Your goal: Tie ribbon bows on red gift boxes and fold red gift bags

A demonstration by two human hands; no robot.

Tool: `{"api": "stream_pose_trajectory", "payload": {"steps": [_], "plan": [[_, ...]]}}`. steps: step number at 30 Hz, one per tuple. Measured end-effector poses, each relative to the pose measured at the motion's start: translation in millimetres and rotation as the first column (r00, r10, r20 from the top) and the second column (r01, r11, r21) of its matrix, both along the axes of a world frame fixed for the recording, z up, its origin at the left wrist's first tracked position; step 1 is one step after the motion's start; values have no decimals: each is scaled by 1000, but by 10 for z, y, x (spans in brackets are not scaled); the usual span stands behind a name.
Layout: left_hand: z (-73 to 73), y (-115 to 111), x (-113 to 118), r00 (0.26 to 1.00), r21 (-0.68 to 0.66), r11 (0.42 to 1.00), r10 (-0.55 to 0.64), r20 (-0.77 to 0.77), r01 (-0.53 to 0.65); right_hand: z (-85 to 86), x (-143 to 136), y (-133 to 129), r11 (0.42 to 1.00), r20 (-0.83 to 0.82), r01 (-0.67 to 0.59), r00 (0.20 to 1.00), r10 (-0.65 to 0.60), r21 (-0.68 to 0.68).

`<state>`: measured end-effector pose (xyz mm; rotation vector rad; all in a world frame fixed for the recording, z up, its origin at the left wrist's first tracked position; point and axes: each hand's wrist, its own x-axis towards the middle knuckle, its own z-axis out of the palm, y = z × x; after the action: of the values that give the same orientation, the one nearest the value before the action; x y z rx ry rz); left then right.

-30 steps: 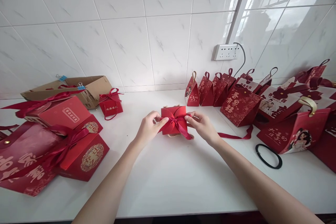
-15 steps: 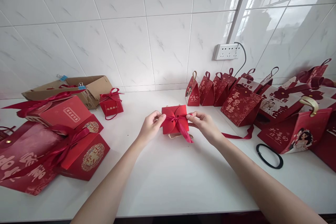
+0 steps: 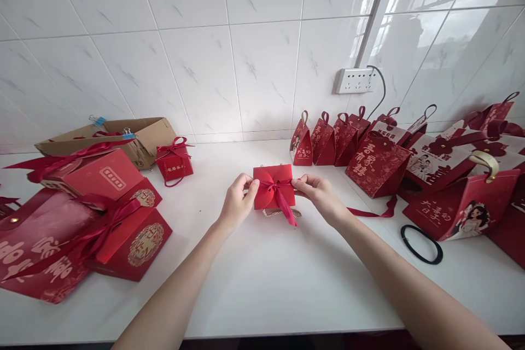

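A small red gift box point(image 3: 266, 195) with petal-shaped flaps stands on the white table in front of me. Across its top runs a dark red ribbon point(image 3: 284, 205), knotted in the middle, with a tail hanging over the front. My left hand point(image 3: 238, 197) pinches the ribbon's loop at the box's left edge between thumb and forefinger. At the right edge my right hand point(image 3: 315, 192) pinches the ribbon's other side. A twisted gold cord point(image 3: 270, 213) shows below the box's front.
Larger red boxes point(image 3: 123, 235) with ribbons lie at the left, before a cardboard box point(image 3: 153, 139). A small red cube box point(image 3: 176, 163) stands behind. Several red bags point(image 3: 377, 167) line the right, near a loose ribbon point(image 3: 375, 211) and a black band point(image 3: 422, 245). A power strip point(image 3: 355, 81) hangs on the tiled wall.
Both hands stay at the box's two sides with the ribbon pinched. The hanging ribbon tail has shifted very slightly downward; otherwise little differs.
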<state>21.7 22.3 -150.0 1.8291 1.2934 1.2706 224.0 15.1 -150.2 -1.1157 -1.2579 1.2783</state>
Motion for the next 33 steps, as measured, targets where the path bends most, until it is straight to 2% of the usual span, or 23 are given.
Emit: {"api": "stream_pose_trajectory", "payload": {"steps": [4,8,12,15,22,27,33], "plan": [[-15,4,6,1000,8,1000,9,-1,-9,-4,8,4,1000,2,-20,1000,20,13],[1,21,-30,1000,-14,1000,7,17,-7,-13,54,0,997,95,-29,995,22,73],[26,27,-67,999,-41,999,-18,33,20,-40,115,-16,944,354,-217,928,120,249],[34,22,-73,997,-60,996,-64,36,66,-51,124,-33,905,516,-326,843,149,272],[33,13,-91,989,-58,989,-132,59,136,28,122,-90,932,509,-303,844,166,198],[22,1,-87,987,-38,989,-138,83,141,28,129,-89,910,582,-349,797,162,224],[19,9,-83,986,-52,990,-122,117,129,-2,134,-64,910,598,-356,784,165,215]]}}
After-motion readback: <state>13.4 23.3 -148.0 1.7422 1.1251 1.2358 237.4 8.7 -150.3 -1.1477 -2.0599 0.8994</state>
